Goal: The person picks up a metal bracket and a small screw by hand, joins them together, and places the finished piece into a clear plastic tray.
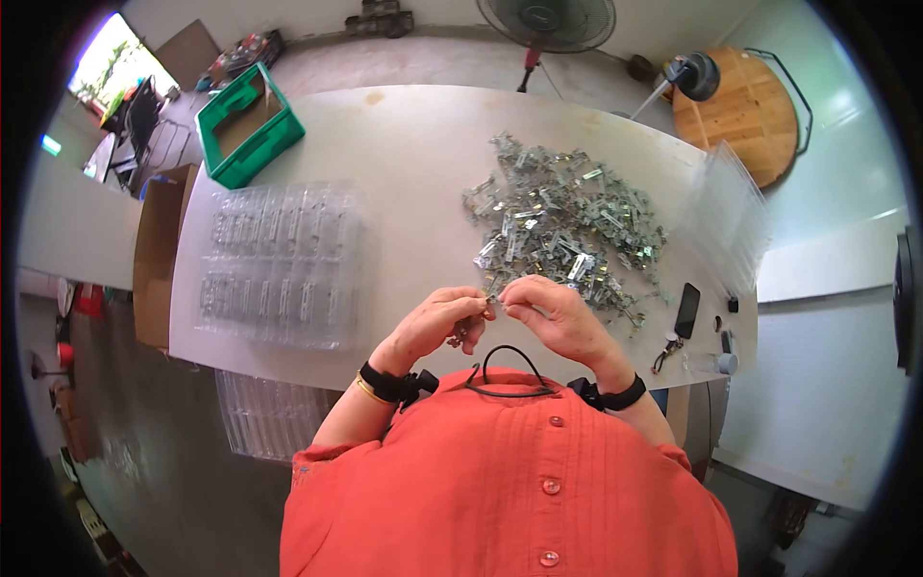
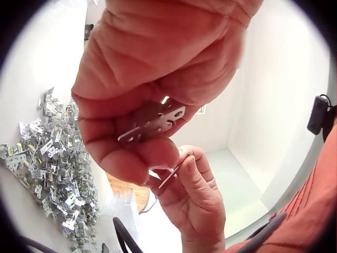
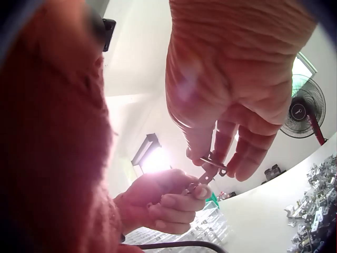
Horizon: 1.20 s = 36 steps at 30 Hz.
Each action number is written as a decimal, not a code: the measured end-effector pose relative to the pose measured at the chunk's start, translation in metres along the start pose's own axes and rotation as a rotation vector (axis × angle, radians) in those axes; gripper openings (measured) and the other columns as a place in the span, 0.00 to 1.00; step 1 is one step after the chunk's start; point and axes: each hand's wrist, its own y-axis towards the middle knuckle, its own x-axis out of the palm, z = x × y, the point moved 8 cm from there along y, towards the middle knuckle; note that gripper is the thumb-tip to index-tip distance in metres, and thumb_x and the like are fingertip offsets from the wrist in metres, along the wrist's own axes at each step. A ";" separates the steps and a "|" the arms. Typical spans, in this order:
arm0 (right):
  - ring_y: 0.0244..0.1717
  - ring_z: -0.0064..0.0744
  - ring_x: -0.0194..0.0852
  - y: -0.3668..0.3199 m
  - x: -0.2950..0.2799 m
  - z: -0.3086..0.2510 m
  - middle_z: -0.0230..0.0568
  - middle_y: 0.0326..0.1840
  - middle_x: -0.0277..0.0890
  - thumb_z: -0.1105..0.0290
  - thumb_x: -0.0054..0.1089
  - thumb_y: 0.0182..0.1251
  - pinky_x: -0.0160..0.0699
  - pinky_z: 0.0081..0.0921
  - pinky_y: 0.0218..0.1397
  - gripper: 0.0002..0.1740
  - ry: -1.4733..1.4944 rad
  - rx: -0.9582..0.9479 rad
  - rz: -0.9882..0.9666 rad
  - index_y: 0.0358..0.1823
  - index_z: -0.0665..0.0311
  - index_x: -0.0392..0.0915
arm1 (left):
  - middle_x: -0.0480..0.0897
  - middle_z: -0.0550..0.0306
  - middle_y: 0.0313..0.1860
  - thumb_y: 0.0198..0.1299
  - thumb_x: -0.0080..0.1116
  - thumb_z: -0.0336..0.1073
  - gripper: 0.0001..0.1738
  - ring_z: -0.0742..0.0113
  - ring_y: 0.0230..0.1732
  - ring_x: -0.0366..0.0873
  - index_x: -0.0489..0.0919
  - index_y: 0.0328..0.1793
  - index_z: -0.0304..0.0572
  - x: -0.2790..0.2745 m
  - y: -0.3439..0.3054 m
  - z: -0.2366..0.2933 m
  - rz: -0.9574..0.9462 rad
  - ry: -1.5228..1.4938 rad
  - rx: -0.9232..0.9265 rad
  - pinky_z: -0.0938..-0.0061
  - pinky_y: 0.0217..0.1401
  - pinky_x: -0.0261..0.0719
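My left hand (image 1: 431,325) grips a small perforated metal bracket (image 2: 152,125) in its curled fingers, close in front of the red shirt. Facing it, my right hand (image 1: 558,322) pinches a thin metal piece (image 2: 172,173) between thumb and fingertips. The fingertips of both hands nearly meet; in the right wrist view this piece (image 3: 215,162) overlaps another metal part (image 3: 205,178) at the left fingertips. A large heap of similar metal brackets (image 1: 567,226) lies on the white table (image 1: 413,173) just beyond the right hand.
Clear plastic trays (image 1: 279,264) holding rows of metal parts lie on the left, with a green crate (image 1: 252,130) behind. More clear trays (image 1: 726,216) stand at the right edge. A phone (image 1: 687,310) and a clear bottle (image 1: 711,363) lie at the near right.
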 end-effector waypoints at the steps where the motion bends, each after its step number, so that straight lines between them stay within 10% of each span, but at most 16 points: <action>1: 0.42 0.35 0.78 0.000 0.000 -0.001 0.39 0.40 0.79 0.78 0.61 0.68 0.77 0.27 0.47 0.04 0.047 0.014 0.009 0.42 0.64 0.77 | 0.80 0.59 0.25 0.74 0.44 0.43 0.18 0.73 0.23 0.78 0.80 0.44 0.37 0.004 -0.003 0.002 -0.040 -0.016 -0.016 0.82 0.24 0.66; 9: 0.44 0.22 0.78 -0.005 -0.001 0.026 0.32 0.41 0.79 0.75 0.56 0.75 0.80 0.23 0.50 0.04 0.527 0.216 0.119 0.46 0.66 0.77 | 0.86 0.49 0.38 0.76 0.41 0.47 0.24 0.66 0.34 0.85 0.76 0.60 0.32 -0.009 0.003 -0.011 -0.126 -0.420 0.079 0.76 0.38 0.75; 15: 0.46 0.21 0.78 -0.009 -0.003 0.054 0.31 0.45 0.78 0.70 0.55 0.77 0.83 0.27 0.55 0.06 0.769 0.393 0.227 0.47 0.63 0.78 | 0.72 0.53 0.71 0.72 0.55 0.32 0.28 0.63 0.70 0.70 0.66 0.76 0.40 -0.006 -0.006 0.021 -0.017 -0.219 0.444 0.64 0.68 0.73; 24: 0.41 0.21 0.80 -0.010 0.008 0.060 0.31 0.42 0.79 0.68 0.55 0.78 0.84 0.23 0.50 0.07 0.781 0.486 0.226 0.47 0.64 0.77 | 0.82 0.54 0.58 0.77 0.49 0.43 0.18 0.67 0.61 0.77 0.77 0.63 0.40 -0.009 0.009 0.010 0.043 -0.114 0.453 0.68 0.64 0.74; 32: 0.24 0.13 0.73 -0.005 0.003 0.035 0.30 0.32 0.77 0.66 0.53 0.79 0.71 0.13 0.20 0.09 0.516 0.484 0.134 0.50 0.61 0.78 | 0.81 0.62 0.38 0.77 0.50 0.45 0.15 0.73 0.41 0.80 0.77 0.51 0.41 -0.011 0.011 -0.002 0.073 -0.108 0.315 0.74 0.50 0.79; 36: 0.26 0.15 0.75 0.000 0.011 0.030 0.30 0.33 0.76 0.70 0.51 0.79 0.79 0.16 0.26 0.09 0.540 0.448 0.126 0.52 0.64 0.78 | 0.78 0.64 0.33 0.77 0.48 0.45 0.15 0.72 0.35 0.78 0.77 0.50 0.42 -0.008 0.012 -0.009 0.072 -0.105 0.249 0.76 0.42 0.77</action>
